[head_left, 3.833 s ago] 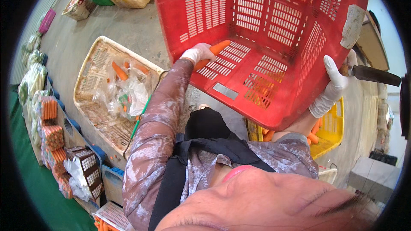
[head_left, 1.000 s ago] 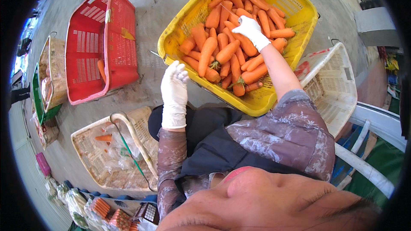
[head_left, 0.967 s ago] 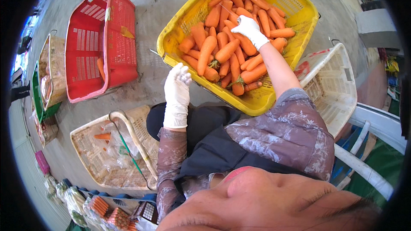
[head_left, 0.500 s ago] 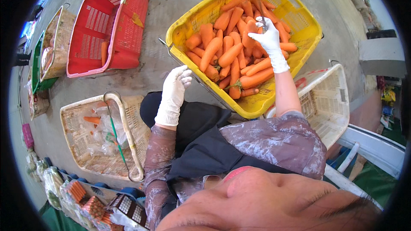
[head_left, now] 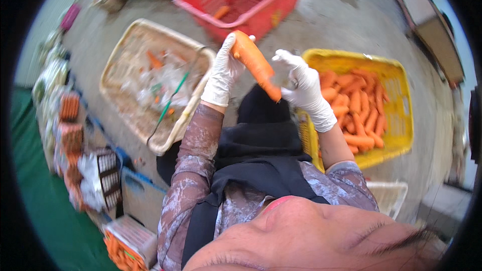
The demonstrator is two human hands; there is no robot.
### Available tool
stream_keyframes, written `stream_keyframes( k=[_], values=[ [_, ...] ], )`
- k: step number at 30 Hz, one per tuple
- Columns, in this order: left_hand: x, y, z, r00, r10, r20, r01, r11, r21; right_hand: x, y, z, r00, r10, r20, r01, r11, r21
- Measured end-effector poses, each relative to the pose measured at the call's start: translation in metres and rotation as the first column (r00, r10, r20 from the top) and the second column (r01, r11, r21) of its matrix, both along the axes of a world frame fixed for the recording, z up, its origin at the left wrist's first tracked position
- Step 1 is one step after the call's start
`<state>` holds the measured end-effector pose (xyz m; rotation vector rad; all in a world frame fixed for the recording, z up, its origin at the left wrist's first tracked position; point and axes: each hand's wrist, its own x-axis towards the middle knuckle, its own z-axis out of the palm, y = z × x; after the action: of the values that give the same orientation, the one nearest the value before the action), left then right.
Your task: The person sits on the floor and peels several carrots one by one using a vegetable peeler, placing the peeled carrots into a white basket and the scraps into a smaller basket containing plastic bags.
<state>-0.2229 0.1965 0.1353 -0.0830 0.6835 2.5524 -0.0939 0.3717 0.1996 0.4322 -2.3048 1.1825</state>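
A big orange carrot [head_left: 255, 65] is held up in front of the person's chest, slanting down toward their right — the gloved left hand [head_left: 222, 73] is wrapped around its thick upper end, fingers closed on it. The gloved right hand [head_left: 300, 86] meets the lower tip, curled around something small I cannot make out. Just to the right sits a yellow crate [head_left: 401, 120] of carrots; to the left, a beige basket [head_left: 118, 60] of scraps — beyond, a red crate [head_left: 281, 0].
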Motion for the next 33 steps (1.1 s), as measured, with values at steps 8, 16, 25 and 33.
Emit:
stream_keyframes(
  k=[8,16,25,33],
  values=[
    [-0.01,-0.208,-0.016,0.858,0.503,-0.107,-0.503,0.864,0.026,-0.105,-0.119,-0.052,0.989,0.052,0.136,-0.057,0.998,0.033],
    [0.032,-0.248,-0.041,0.862,0.416,-0.291,-0.507,0.728,-0.462,-0.153,-0.198,-0.058,0.948,0.284,0.145,-0.316,0.893,0.321],
    [0.031,-0.221,-0.03,0.838,0.186,-0.512,-0.542,0.384,-0.747,-0.156,-0.215,-0.074,0.906,0.387,0.17,-0.421,0.789,0.448],
    [0.035,-0.213,-0.032,0.854,0.215,-0.474,-0.518,0.434,-0.737,-0.155,-0.218,-0.074,0.912,0.36,0.196,-0.409,0.786,0.463]
  ],
)
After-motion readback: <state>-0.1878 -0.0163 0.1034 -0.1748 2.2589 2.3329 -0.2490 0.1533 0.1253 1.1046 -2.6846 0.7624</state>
